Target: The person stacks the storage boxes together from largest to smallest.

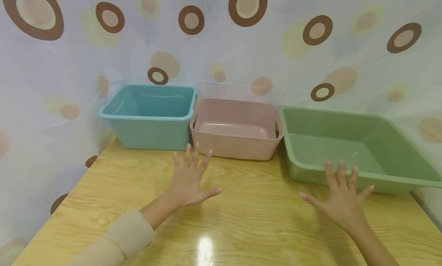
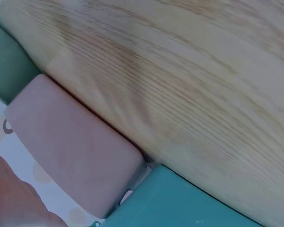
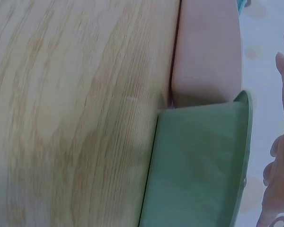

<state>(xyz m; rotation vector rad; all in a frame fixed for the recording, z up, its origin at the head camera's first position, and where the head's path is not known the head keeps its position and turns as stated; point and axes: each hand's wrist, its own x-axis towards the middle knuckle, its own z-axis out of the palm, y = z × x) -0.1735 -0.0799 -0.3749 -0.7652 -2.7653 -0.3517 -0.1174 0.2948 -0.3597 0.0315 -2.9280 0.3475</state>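
My left hand (image 1: 188,183), in a beige sleeve (image 1: 129,235), is held over the table with its fingers spread and nothing in it. Its fingertips overlap the lower edge of the pink bin (image 1: 238,147) in the head view, just right of the blue bin (image 1: 152,133). Over on the right, my right hand (image 1: 345,204) also has spread fingers and holds nothing. Those fingertips overlap the front rim of the green basin (image 1: 380,181). Parts of the hands show at the edges of the left wrist view (image 2: 14,198) and the right wrist view.
All three containers stand side by side along the back of the wooden table (image 1: 248,223). Behind them hangs a white curtain (image 1: 214,39) with brown, tan and yellow circles. The pink bin has a handle cutout at each end. Light glares on the tabletop near the front.
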